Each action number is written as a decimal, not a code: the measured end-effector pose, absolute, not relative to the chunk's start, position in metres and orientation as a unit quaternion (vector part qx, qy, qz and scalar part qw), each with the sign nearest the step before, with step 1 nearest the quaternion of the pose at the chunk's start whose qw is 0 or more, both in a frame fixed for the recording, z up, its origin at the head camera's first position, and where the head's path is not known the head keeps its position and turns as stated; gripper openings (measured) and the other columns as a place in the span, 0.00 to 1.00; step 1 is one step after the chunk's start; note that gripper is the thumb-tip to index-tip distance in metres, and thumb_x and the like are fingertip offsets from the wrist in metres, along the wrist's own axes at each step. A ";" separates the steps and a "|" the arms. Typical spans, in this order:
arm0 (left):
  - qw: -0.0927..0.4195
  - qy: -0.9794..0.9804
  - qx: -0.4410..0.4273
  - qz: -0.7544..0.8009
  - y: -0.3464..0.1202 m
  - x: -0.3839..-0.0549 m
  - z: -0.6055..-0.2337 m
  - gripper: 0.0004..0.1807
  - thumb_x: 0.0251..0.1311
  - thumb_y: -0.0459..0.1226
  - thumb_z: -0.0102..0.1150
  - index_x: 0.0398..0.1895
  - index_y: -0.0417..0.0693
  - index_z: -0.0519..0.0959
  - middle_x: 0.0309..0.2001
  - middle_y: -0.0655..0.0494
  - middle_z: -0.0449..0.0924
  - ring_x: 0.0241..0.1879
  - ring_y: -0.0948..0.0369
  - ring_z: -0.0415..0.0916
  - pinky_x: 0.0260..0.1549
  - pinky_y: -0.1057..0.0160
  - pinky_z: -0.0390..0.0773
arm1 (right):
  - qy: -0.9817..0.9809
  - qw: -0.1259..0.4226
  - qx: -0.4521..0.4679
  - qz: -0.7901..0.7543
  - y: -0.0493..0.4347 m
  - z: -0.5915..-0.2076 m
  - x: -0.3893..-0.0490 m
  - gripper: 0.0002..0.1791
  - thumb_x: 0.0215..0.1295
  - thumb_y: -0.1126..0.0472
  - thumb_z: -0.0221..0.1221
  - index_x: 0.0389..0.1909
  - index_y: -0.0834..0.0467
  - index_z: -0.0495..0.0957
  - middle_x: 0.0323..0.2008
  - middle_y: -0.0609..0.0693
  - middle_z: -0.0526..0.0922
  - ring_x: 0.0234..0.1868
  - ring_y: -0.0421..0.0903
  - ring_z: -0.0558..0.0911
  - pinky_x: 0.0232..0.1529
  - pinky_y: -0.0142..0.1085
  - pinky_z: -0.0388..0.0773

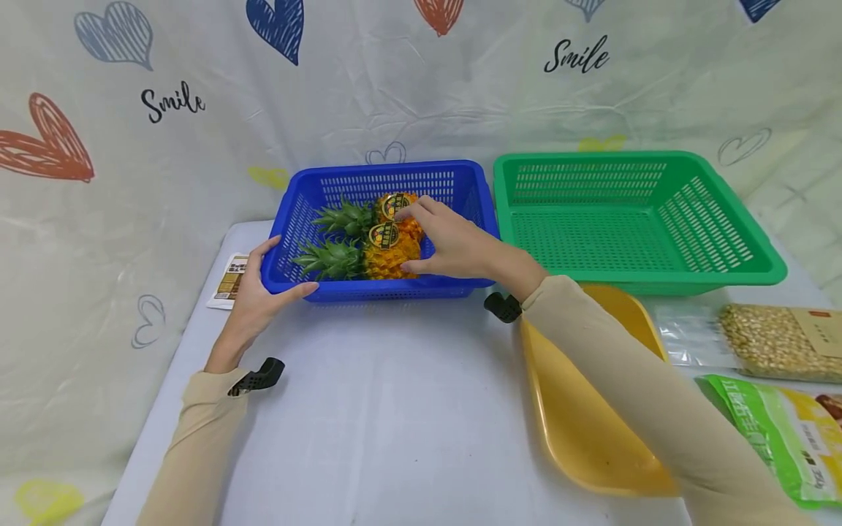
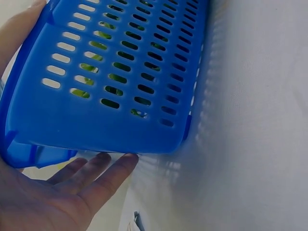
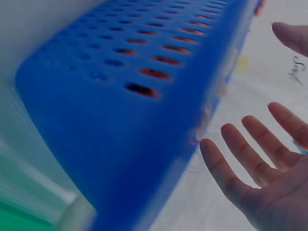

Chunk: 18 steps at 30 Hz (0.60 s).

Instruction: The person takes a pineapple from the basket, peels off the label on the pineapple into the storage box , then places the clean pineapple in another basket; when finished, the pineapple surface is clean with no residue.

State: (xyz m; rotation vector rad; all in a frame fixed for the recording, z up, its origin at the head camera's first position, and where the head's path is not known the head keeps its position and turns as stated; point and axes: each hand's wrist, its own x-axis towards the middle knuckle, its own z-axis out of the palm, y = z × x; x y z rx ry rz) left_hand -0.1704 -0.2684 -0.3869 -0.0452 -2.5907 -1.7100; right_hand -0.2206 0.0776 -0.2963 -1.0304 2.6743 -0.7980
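Note:
A blue perforated basket (image 1: 388, 291) stands at the back of the table with two small pineapples in it, the rear pineapple (image 1: 392, 207) and the front pineapple (image 1: 388, 259). Both have green crowns pointing left and a black-and-gold label. My left hand (image 1: 255, 299) holds the basket's front left corner, thumb at the front rim, fingers along the left end wall (image 2: 144, 134). Over the right part of the basket is my right hand (image 1: 454, 241), its fingers spread beside the pineapples and nothing in its grasp. In the right wrist view its fingers (image 3: 260, 144) are apart and nearly straight.
Right of the blue basket stands a green perforated basket (image 1: 592, 276). A yellow tray (image 1: 592, 409) lies under my right forearm. At the right are a bag of grains (image 1: 770, 340) and a green-and-yellow packet (image 1: 776, 438). A small white packet (image 1: 228, 283) lies behind my left hand.

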 end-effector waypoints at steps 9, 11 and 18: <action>0.023 -0.840 -0.014 -0.542 -0.267 -0.169 -0.385 0.58 0.60 0.41 0.76 0.85 0.58 0.47 0.84 0.47 0.41 0.79 0.41 0.48 0.74 0.34 0.56 | 0.892 0.108 -0.316 -0.305 0.069 -0.317 -0.229 0.41 0.67 0.56 0.72 0.74 0.63 0.63 0.71 0.60 0.65 0.66 0.55 0.72 0.68 0.47 0.71; 0.023 -0.840 -0.014 -0.542 -0.267 -0.168 -0.384 0.58 0.60 0.42 0.76 0.86 0.58 0.46 0.84 0.46 0.41 0.79 0.40 0.48 0.74 0.34 0.55 | 0.895 0.109 -0.315 -0.296 0.067 -0.321 -0.230 0.42 0.67 0.56 0.72 0.75 0.63 0.63 0.72 0.60 0.65 0.67 0.55 0.71 0.68 0.47 0.71; 0.018 -0.842 -0.012 -0.540 -0.267 -0.168 -0.384 0.58 0.60 0.43 0.76 0.86 0.59 0.46 0.84 0.46 0.41 0.78 0.40 0.50 0.73 0.34 0.56 | 0.898 0.107 -0.298 -0.307 0.060 -0.334 -0.236 0.45 0.66 0.57 0.73 0.76 0.65 0.59 0.70 0.62 0.67 0.69 0.56 0.70 0.70 0.46 0.70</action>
